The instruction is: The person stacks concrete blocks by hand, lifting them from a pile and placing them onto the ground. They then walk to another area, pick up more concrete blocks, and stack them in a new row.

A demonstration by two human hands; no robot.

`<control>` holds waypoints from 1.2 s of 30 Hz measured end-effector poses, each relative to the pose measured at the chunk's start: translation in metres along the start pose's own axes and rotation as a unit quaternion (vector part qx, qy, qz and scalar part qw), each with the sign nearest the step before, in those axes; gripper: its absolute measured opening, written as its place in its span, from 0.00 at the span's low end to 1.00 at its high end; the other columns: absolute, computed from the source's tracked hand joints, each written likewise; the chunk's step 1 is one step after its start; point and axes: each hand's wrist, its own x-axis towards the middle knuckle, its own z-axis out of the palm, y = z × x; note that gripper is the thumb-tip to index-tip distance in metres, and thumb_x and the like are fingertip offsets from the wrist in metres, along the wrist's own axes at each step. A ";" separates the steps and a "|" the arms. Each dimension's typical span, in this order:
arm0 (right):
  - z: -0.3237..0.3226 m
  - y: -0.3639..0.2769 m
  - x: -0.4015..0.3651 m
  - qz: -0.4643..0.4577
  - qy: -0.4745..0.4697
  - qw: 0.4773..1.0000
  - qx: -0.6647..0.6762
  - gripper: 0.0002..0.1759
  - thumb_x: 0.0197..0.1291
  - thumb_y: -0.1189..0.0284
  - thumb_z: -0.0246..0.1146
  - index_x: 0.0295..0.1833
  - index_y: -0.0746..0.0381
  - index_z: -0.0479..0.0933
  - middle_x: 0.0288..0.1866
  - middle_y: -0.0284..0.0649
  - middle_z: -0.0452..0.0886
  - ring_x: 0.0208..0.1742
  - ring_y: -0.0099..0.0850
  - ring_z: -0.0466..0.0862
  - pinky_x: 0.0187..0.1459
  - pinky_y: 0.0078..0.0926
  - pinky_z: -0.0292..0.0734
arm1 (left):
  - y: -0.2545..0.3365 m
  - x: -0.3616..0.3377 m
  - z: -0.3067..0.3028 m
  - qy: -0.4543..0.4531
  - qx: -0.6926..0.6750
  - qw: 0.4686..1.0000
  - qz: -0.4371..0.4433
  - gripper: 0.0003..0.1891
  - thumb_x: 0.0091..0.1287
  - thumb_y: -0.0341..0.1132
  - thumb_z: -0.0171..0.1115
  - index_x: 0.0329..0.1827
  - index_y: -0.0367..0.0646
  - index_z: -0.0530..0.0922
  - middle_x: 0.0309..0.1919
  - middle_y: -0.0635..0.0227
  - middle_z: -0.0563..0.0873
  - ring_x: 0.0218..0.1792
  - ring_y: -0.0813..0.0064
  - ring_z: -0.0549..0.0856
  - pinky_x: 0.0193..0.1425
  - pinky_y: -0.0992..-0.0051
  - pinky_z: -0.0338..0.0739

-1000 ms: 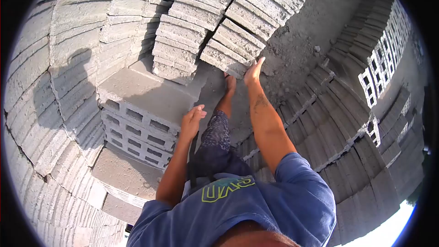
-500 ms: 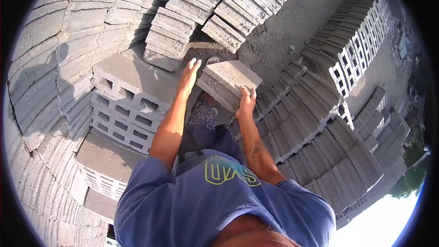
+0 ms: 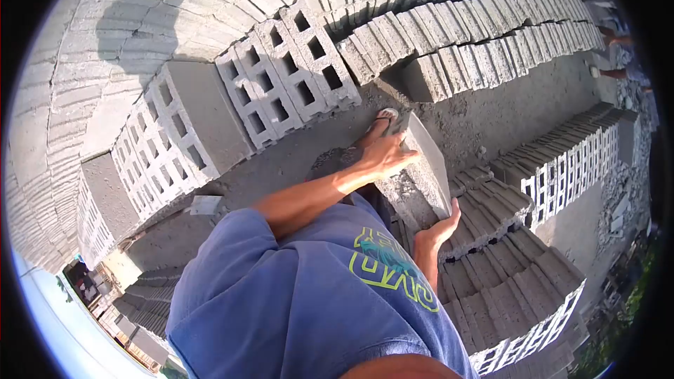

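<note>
A grey concrete block (image 3: 414, 193) is tilted in front of my legs, between my two hands. My left hand (image 3: 387, 157) lies over its left end, fingers spread across the rough face. Around the block's lower right end, my right hand (image 3: 439, 228) is closed, with the thumb up along the edge. A foot in a sandal (image 3: 385, 116) shows just beyond the block. To the right of the block, a low stack of concrete blocks (image 3: 491, 295) lies close by my right hand.
Hollow blocks (image 3: 288, 74) stand stacked at the upper left, beside a tall block wall (image 3: 77, 105). A double row of blocks (image 3: 484, 45) runs along the back. More hollow blocks (image 3: 579, 172) stand at right. Another person (image 3: 621, 74) is at the far right edge.
My left hand, apart from the block before, now rests on it. The block has turned to a steeper angle, and my right hand still holds it. The view has swung round.
</note>
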 end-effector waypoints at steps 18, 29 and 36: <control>0.138 0.244 -0.004 0.336 -0.331 0.843 0.258 0.46 0.57 0.34 0.36 0.72 0.56 0.58 0.71 0.46 0.61 0.70 0.46 0.61 0.70 0.52 0.51 | -0.086 -0.107 -0.087 0.357 0.298 0.881 0.085 0.39 0.50 0.51 0.64 0.67 0.46 0.67 0.33 0.49 0.83 0.40 0.55 0.81 0.54 0.60 0.64; 0.128 0.280 0.053 0.189 -0.365 0.896 0.168 0.49 0.56 0.32 0.36 0.72 0.58 0.58 0.71 0.47 0.62 0.70 0.46 0.62 0.70 0.49 0.52 | -0.154 -0.036 -0.242 0.343 0.413 0.819 0.200 0.30 0.46 0.44 0.67 0.51 0.34 0.77 0.53 0.50 0.74 0.63 0.55 0.67 0.73 0.50 0.47; 0.122 0.324 0.062 0.151 -0.379 0.901 0.146 0.50 0.56 0.31 0.36 0.72 0.59 0.57 0.71 0.47 0.62 0.70 0.46 0.62 0.70 0.48 0.53 | -0.156 0.007 -0.254 0.225 0.397 0.852 0.257 0.09 0.36 0.34 0.63 0.20 0.38 0.78 0.15 0.61 0.78 0.30 0.61 0.81 0.74 0.54 0.50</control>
